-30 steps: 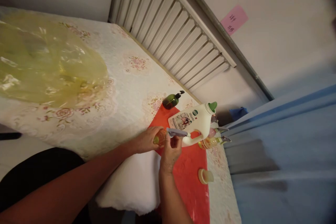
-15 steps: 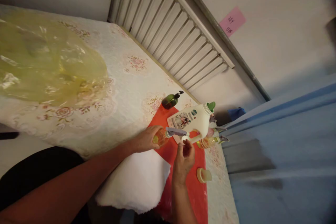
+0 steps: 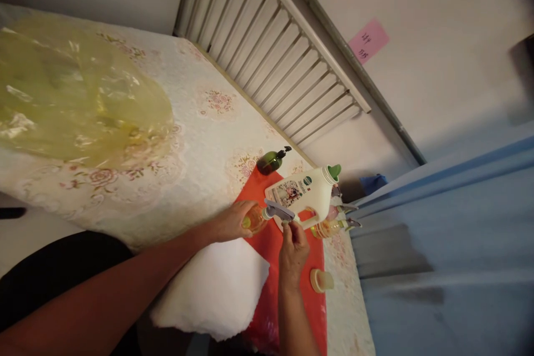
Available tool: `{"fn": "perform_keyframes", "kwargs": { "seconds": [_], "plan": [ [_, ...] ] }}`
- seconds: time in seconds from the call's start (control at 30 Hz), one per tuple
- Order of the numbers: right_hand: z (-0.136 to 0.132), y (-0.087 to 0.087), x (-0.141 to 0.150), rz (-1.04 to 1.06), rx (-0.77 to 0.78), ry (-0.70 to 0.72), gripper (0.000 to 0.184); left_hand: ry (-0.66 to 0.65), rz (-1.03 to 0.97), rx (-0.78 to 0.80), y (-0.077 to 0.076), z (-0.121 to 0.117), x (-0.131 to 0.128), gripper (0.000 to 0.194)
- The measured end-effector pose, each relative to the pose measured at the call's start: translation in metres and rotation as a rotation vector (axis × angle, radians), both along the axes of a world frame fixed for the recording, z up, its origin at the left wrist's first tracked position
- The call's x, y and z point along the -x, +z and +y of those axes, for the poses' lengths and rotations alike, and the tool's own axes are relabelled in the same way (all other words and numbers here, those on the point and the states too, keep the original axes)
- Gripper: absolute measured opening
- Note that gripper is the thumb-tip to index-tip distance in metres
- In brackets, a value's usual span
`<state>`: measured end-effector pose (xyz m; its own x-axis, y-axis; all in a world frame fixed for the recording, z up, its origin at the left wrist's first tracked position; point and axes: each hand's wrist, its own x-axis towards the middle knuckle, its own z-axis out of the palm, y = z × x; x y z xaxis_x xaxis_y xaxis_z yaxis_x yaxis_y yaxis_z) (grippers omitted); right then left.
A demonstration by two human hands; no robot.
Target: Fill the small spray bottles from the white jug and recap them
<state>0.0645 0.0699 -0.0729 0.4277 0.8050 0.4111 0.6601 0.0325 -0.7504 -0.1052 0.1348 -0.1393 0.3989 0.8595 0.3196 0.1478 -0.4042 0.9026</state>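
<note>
One orange-tinted spray bottle (image 3: 255, 219) sits in the grasp of my left hand (image 3: 228, 224) in the head view, my thumb and fingers wrapped round its body, its neck pointing toward the right of the view. It is between my two hands, at the red sheet (image 3: 306, 256); I cannot tell whether its base rests there. My right hand (image 3: 293, 253) is bent at the far end of the grey spray head (image 3: 280, 211), fingertips drawn close together; whether they pinch it or only touch it, I cannot tell. Just beyond the spray head stands a white jug (image 3: 319, 192) with a green piece (image 3: 334, 171) at its mouth, and near the jug is a dark green pump bottle (image 3: 269, 163). To the right of my right hand, a cream cap (image 3: 321, 280) is on the sheet. A white cloth (image 3: 212, 289) lies just below my left hand in the view. Well apart, on the floral tablecloth (image 3: 200, 150), lies a yellow plastic bag (image 3: 83, 94)
</note>
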Motion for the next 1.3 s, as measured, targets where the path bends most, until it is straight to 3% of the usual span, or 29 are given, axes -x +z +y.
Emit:
{"fn": "perform_keyframes", "kwargs": {
  "seconds": [0.67,0.8,0.9,1.03,1.13,1.3],
  "plan": [
    [-0.021,-0.011,0.023,0.055,0.024,0.031,0.025,-0.028,0.029,0.018,-0.010,0.005,-0.003,0.070],
    [-0.026,-0.006,0.014,0.133,0.055,0.067,0.023,-0.034,0.042,0.034,-0.007,0.003,-0.001,0.069],
    [-0.018,0.000,-0.003,0.223,0.017,0.035,0.031,-0.039,0.060,0.058,-0.004,0.002,0.000,0.072],
    [0.011,0.010,-0.022,0.312,0.136,0.298,0.039,-0.031,0.063,0.064,-0.002,0.001,0.000,0.073],
    [0.030,0.017,-0.024,0.239,0.247,0.479,0.037,-0.031,0.066,0.065,0.002,0.000,0.001,0.072],
    [0.049,0.013,-0.019,0.207,0.375,0.718,0.029,-0.053,0.058,0.055,0.011,0.000,0.004,0.058]
  ]
}}
